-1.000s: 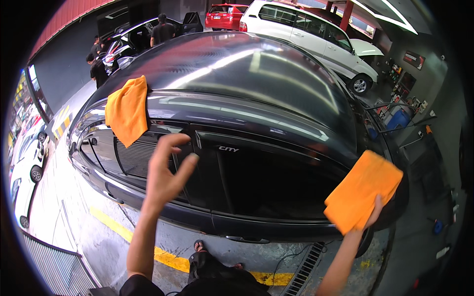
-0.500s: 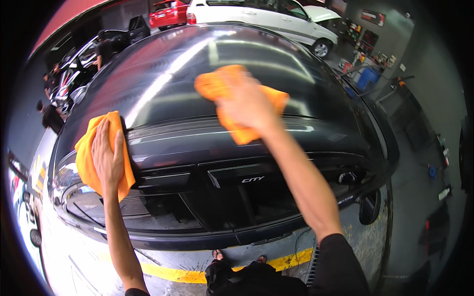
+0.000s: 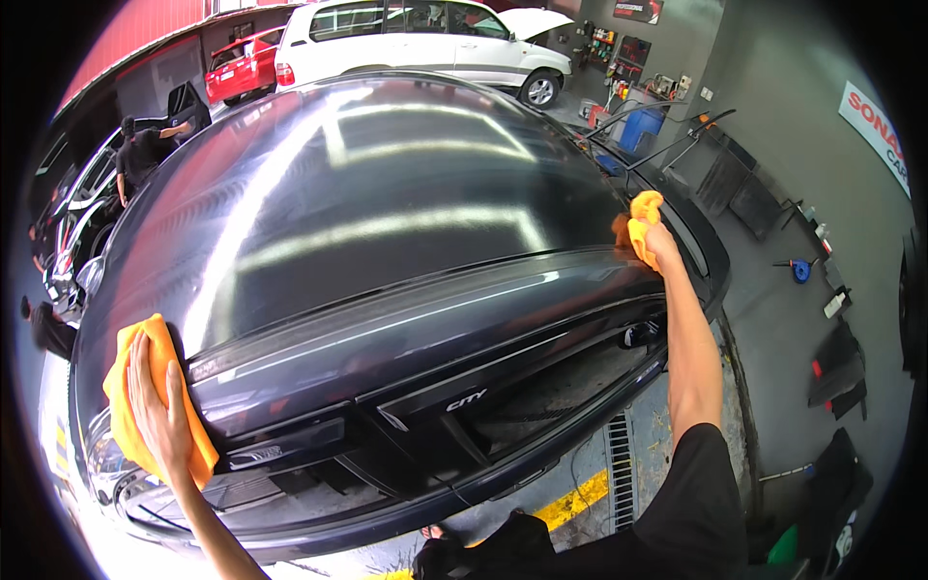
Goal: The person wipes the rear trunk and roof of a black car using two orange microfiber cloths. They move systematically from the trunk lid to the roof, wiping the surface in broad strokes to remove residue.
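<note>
Right hand has gone from mid-roof to the near right corner of the glossy, dark, curved metal car roof, taking a bunched orange fabric cloth along. Fingers curled closed round that cloth; can't tell how much of it touches the roof. Left hand stays at the near left corner, palm down, fingers straight and nearly together, thumb apart, lying flat on a spread orange fabric cloth that drapes over the roof's near edge. Beyond the far edge: boxy white SUV, hood raised. Past the right end: blue plastic drum.
</note>
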`<action>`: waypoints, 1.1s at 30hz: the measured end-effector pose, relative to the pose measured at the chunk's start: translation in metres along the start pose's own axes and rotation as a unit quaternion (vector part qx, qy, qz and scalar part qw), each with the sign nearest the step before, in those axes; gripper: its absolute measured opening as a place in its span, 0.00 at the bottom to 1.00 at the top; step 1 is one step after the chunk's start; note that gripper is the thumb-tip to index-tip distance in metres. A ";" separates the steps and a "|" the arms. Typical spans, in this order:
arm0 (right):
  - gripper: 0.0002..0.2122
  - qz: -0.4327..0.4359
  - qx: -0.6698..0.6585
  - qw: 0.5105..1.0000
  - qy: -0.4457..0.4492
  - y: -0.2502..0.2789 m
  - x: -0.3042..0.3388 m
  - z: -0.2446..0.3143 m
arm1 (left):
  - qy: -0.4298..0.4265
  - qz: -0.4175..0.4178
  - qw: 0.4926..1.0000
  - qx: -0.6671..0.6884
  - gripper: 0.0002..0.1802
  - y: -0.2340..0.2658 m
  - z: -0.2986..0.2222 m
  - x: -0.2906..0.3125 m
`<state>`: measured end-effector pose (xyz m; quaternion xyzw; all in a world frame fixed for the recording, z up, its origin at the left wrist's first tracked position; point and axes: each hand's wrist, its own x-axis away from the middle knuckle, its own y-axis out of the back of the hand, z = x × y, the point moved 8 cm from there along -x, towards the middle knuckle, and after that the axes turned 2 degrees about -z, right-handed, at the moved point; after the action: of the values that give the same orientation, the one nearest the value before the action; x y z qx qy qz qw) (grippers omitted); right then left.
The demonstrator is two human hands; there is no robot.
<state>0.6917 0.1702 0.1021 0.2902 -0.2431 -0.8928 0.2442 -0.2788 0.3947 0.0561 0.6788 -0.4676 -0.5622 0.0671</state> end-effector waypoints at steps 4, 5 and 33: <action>0.25 0.179 -0.174 0.967 0.052 -0.267 0.061 0.154 | -0.005 0.018 0.998 -0.061 0.33 0.047 0.004 -0.009; 0.26 0.238 -0.209 0.940 0.128 -0.345 0.103 0.260 | -0.002 0.021 0.994 -0.105 0.34 0.061 0.011 -0.008; 0.39 0.354 -0.097 0.765 0.528 -0.415 0.263 0.551 | -0.078 0.104 0.986 -0.102 0.34 0.024 -0.127 -0.025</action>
<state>0.0312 0.4962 0.1513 0.5840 -0.0733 -0.4670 0.6599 -0.1853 0.3437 0.1335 0.5699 -0.4794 -0.6486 0.1574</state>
